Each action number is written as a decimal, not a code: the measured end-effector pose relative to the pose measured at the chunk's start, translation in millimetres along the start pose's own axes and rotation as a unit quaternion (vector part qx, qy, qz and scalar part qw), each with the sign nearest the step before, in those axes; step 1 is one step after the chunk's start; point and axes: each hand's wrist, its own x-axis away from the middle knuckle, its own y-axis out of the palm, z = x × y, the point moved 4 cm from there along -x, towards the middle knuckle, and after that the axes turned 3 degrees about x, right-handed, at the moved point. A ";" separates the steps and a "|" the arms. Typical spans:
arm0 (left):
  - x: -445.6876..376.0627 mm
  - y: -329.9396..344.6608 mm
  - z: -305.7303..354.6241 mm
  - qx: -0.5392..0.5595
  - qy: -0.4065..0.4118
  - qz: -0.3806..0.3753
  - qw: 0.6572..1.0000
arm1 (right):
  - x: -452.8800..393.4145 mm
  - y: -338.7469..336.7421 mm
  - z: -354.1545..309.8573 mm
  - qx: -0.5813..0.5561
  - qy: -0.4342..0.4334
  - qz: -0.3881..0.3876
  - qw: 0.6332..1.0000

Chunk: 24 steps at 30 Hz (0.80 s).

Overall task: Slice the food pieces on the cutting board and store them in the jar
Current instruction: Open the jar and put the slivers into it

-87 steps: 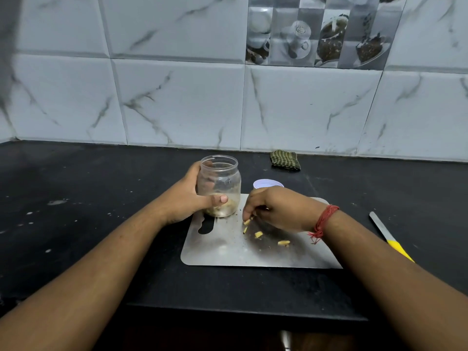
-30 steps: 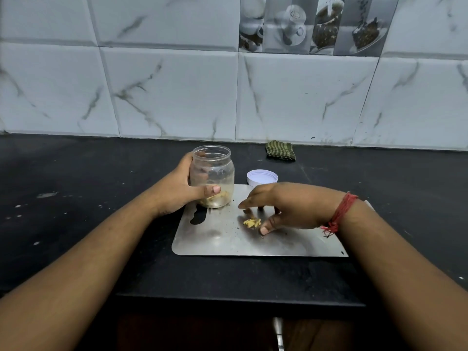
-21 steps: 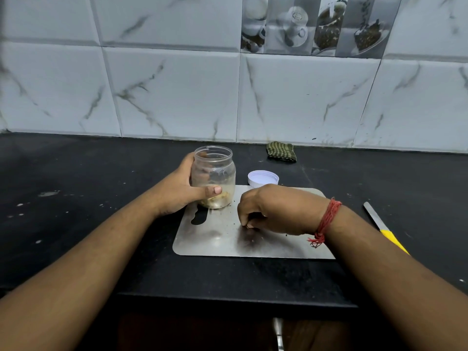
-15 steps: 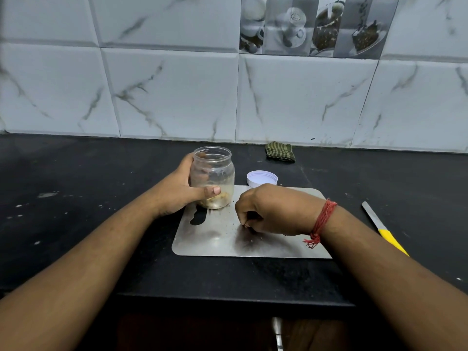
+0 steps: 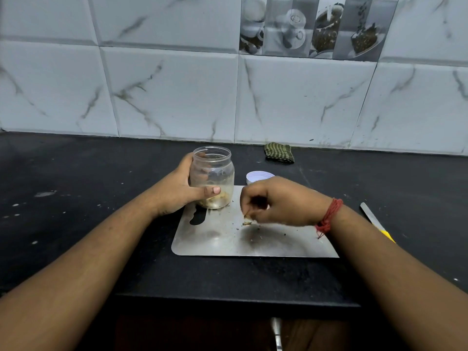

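Note:
A clear open jar [image 5: 212, 171] stands upright on the back left corner of the steel cutting board [image 5: 228, 241], with pale food slices at its bottom. My left hand [image 5: 177, 193] is wrapped around the jar, thumb across its front. My right hand [image 5: 278, 201] hovers curled just above the board's middle, fingertips pinched on small yellowish food pieces [image 5: 247, 219]. One scrap and some crumbs lie on the board right under the fingers. What the palm holds is hidden.
The jar's white lid [image 5: 258, 176] lies behind the board. A yellow-handled knife [image 5: 372, 219] rests on the black counter to the right of my right wrist. A folded green cloth [image 5: 279, 152] sits by the tiled wall. The counter's front edge is close below the board.
The loose pieces were swept into a small pile, then my right hand closed over them and has lifted slightly off the board. My left hand and the jar stayed put.

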 end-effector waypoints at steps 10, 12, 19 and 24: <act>-1.1 0.4 0.5 0.015 0.010 -0.007 1.000 | -65.9 -60.8 -11.5 -0.113 0.029 0.212 0.970; -0.9 -0.7 -1.2 0.020 0.010 -0.009 1.000 | -86.8 -59.5 -18.7 0.003 0.022 0.174 0.984; -3.0 1.0 -2.4 0.020 0.012 -0.009 1.000 | -81.6 -68.5 -14.6 0.001 0.014 0.232 0.973; -2.6 1.5 -3.5 0.011 0.013 -0.008 1.000 | -27.6 -47.8 18.0 -0.054 0.064 0.220 0.972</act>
